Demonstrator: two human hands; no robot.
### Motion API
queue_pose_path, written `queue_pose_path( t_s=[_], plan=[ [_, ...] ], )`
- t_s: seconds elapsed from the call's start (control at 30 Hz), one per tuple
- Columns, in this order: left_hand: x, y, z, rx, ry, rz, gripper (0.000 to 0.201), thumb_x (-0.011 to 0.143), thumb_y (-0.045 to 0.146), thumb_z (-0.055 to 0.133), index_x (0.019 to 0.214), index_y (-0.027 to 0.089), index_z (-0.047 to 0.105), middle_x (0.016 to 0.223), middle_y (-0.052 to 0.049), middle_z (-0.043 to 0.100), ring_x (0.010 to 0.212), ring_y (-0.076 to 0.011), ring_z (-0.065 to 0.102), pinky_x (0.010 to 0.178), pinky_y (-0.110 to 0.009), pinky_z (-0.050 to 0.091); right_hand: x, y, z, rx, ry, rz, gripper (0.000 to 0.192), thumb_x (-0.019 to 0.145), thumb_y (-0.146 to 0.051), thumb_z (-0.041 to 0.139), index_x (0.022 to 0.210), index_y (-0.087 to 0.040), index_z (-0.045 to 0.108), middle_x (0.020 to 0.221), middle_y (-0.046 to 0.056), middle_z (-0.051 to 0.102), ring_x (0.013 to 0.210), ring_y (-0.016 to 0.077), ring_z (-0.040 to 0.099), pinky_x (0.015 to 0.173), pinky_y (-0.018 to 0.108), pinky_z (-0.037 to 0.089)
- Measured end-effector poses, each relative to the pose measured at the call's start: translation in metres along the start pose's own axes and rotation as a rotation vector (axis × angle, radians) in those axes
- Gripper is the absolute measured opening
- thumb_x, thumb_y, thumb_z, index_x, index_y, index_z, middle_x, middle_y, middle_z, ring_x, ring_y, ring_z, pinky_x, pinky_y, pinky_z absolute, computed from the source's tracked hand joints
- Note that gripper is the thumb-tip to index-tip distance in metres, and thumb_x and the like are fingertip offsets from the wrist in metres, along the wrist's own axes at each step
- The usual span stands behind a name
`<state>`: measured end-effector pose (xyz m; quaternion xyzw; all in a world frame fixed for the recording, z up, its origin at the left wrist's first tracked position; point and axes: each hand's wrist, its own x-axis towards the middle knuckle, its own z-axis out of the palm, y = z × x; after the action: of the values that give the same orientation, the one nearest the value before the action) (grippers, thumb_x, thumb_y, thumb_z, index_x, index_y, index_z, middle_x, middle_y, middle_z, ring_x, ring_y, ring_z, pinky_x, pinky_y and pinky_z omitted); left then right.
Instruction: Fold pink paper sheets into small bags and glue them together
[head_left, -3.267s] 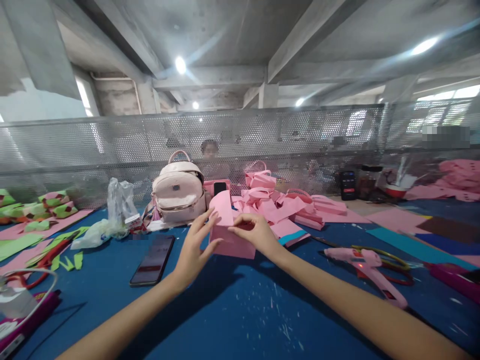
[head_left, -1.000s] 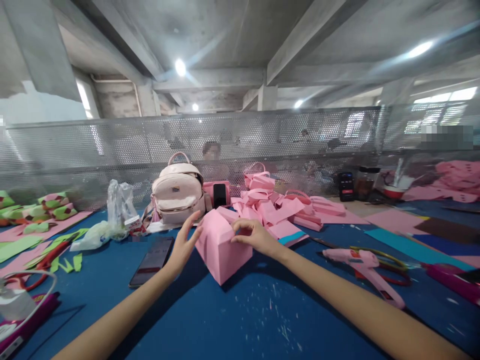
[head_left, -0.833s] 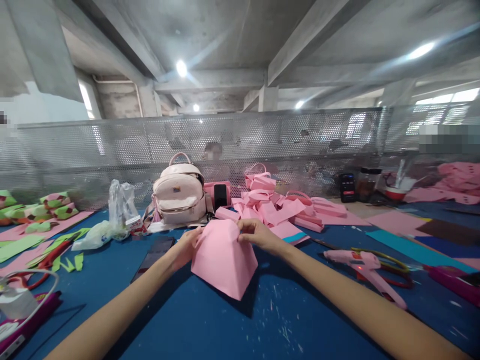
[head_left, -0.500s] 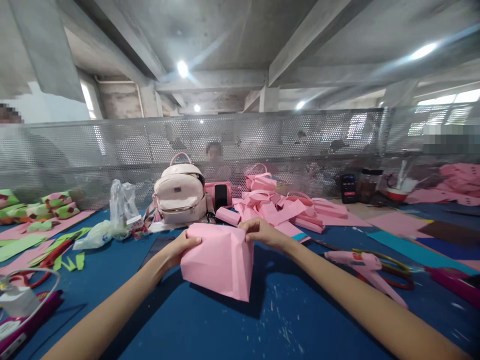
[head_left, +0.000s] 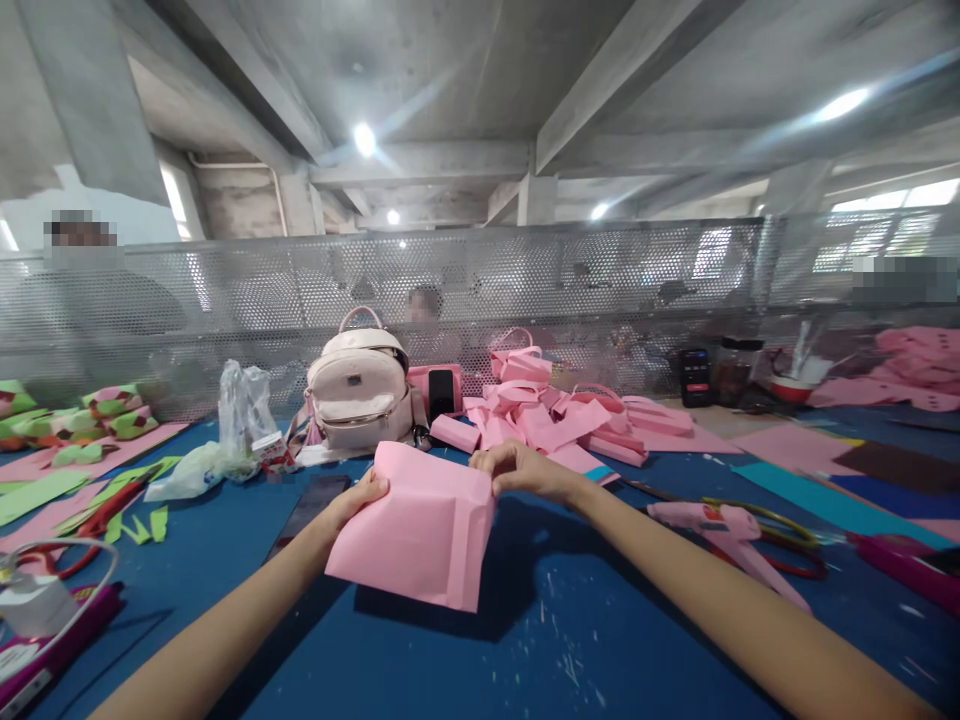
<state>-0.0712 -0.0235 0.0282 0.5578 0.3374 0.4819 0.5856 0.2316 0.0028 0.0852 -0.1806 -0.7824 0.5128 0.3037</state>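
1. I'm gripping the pink paper piece [head_left: 409, 530] by its left edge with my left hand [head_left: 351, 503], just in front of the cream backpack [head_left: 358, 385].
2. My right hand [head_left: 525, 472] has the paper's upper right corner pinched.
3. Glue gun [head_left: 716, 520] lies well right of the backpack, closer to my camera.
4. Dark phone [head_left: 319, 500] is just in front of the backpack.
5. Pink paper pile [head_left: 544, 412] sits right of it.
6. Mesh screen [head_left: 502, 270] stands behind it.

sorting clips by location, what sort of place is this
Probably a craft workroom or classroom: a folded pink sheet is held over a blue table, where a pink glue gun and a heap of pink pieces lie.
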Motion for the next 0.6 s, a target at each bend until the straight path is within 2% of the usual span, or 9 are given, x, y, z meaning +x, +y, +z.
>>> queue_pose_path(
  t_s=[0.1,0.27,0.3,0.37,0.4,0.5,0.6],
  plan=[
    [0.002,0.005,-0.004,-0.006,-0.017,-0.034,0.066,0.061,0.056,0.084,0.113,0.02,0.064,0.092,-0.01,0.074,0.082,-0.0304,0.073,0.078,-0.043,0.057,-0.001,-0.001,-0.003,-0.033,0.024,0.003,0.041,0.065,-0.053,0.085,0.072,-0.015,0.071,0.077,0.002,0.065,0.078,0.0168,0.061,0.074,0.03,0.049],
    [0.017,0.015,-0.015,0.023,-0.038,-0.011,0.062,0.044,0.054,0.092,0.087,0.015,0.07,0.076,-0.006,0.072,0.066,-0.0226,0.069,0.061,-0.031,0.055,-0.001,-0.005,-0.007,-0.111,0.079,-0.008,0.042,0.068,-0.055,0.082,0.074,-0.015,0.07,0.079,0.002,0.066,0.078,0.0162,0.062,0.077,0.03,0.049],
    [0.021,0.015,-0.019,0.036,-0.036,0.001,0.06,0.044,0.054,0.092,0.082,0.014,0.07,0.072,-0.006,0.071,0.063,-0.0208,0.067,0.058,-0.029,0.053,-0.001,-0.006,-0.007,-0.131,0.087,-0.011,0.041,0.069,-0.055,0.081,0.073,-0.016,0.07,0.079,0.002,0.066,0.078,0.0161,0.062,0.076,0.03,0.049],
    [0.029,0.012,-0.026,0.068,-0.017,0.033,0.053,0.054,0.055,0.089,0.078,0.013,0.069,0.069,-0.004,0.068,0.061,-0.018,0.065,0.057,-0.026,0.052,-0.001,-0.007,-0.005,-0.176,0.101,-0.019,0.041,0.069,-0.055,0.08,0.073,-0.016,0.07,0.078,0.002,0.066,0.077,0.0161,0.062,0.077,0.031,0.049],
    [0.032,0.01,-0.029,0.089,0.0,0.048,0.048,0.063,0.054,0.085,0.082,0.013,0.069,0.073,-0.004,0.069,0.064,-0.0176,0.065,0.059,-0.027,0.052,0.0,-0.008,-0.004,-0.202,0.108,-0.025,0.041,0.069,-0.056,0.08,0.073,-0.016,0.07,0.077,0.001,0.065,0.077,0.0163,0.061,0.077,0.031,0.049],
    [0.04,0.003,-0.037,0.172,0.065,0.092,0.033,0.091,0.04,0.065,0.111,0.014,0.064,0.107,-0.007,0.067,0.089,-0.021,0.067,0.077,-0.037,0.057,0.002,-0.008,0.001,-0.282,0.135,-0.051,0.042,0.069,-0.057,0.08,0.071,-0.017,0.07,0.077,0.002,0.065,0.079,0.0176,0.061,0.078,0.032,0.049],
    [0.045,0.001,-0.039,0.271,0.157,0.187,0.034,0.095,0.034,0.06,0.125,0.016,0.058,0.125,-0.009,0.061,0.105,-0.0246,0.064,0.087,-0.045,0.056,0.002,-0.007,0.004,-0.367,0.183,-0.091,0.042,0.072,-0.059,0.078,0.071,-0.018,0.071,0.078,0.003,0.066,0.081,0.0188,0.061,0.079,0.033,0.049]
  ],
)
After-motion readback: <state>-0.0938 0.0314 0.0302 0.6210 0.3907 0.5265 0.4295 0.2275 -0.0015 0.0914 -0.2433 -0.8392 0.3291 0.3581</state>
